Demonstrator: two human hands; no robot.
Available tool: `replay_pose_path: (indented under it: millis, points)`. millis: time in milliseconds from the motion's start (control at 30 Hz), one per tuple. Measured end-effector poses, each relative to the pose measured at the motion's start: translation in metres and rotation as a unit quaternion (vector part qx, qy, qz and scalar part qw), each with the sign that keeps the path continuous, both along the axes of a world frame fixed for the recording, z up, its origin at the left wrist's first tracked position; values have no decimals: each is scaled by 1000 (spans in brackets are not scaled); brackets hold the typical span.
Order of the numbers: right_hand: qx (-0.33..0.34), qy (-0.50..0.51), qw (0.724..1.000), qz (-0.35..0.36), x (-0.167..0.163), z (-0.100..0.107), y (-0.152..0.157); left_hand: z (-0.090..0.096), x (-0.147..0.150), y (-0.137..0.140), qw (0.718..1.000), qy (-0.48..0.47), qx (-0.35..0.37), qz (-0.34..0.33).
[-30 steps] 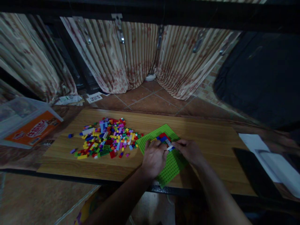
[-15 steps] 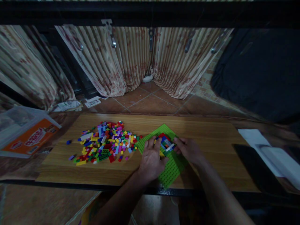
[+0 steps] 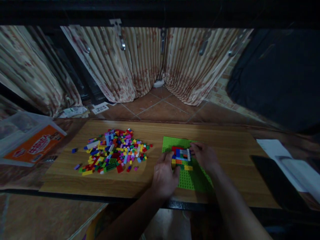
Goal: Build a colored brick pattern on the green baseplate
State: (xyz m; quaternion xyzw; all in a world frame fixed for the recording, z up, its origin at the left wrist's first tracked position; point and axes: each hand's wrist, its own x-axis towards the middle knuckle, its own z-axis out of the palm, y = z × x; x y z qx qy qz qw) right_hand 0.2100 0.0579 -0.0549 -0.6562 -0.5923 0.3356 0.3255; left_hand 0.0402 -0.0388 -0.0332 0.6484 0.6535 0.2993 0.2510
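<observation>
A bright green studded baseplate [image 3: 186, 183] lies on the wooden table, partly covered by my hands. Attached to it is a low build of toy bricks [image 3: 181, 156] in red, blue, white, orange, green and yellow. My left hand [image 3: 165, 173] is closed over the baseplate's left side, its fingertips against the build and its thumb nearer me. At the build's right side, beside a white brick [image 3: 188, 155], my right hand [image 3: 203, 156] has its thumb and fingers pinched together. Whatever lies between those fingertips is too small or hidden to make out.
Loose, mixed-colour bricks [image 3: 117, 151] are heaped on the table's [image 3: 140, 125] left half. A clear plastic box [image 3: 32, 140] with an orange label stands beyond its left end. At the right lie a black flat item [image 3: 272, 180] and white sheets [image 3: 270, 148].
The baseplate and its build have turned counterclockwise, so the plate's edges now run nearly square to the table. Both hands have shifted slightly to the right with it.
</observation>
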Motion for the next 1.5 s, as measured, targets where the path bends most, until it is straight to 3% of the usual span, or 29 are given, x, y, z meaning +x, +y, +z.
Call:
replay_pose_path:
  millis: [333, 500, 633, 767, 1033, 1500]
  points:
    - [-2, -60, 998, 34, -15, 13, -9, 4, -7, 3, 1000, -1, -7, 16]
    - [23, -122, 991, 56, -25, 16, -13, 7, -32, 15, 999, 2, 12, 42]
    - [20, -124, 990, 63, -34, 18, -16, 15, -64, 27, 989, 95, 77, 82]
    - [12, -108, 992, 69, -40, 18, -17, 17, -84, 34, 974, 198, 85, 69]
    - [23, -81, 993, 81, -43, 20, -17, 6, -87, 44, 958, 275, 50, 56]
    - [28, -72, 995, 59, -38, 25, -17, 6, -87, 45, 961, 257, 61, 86]
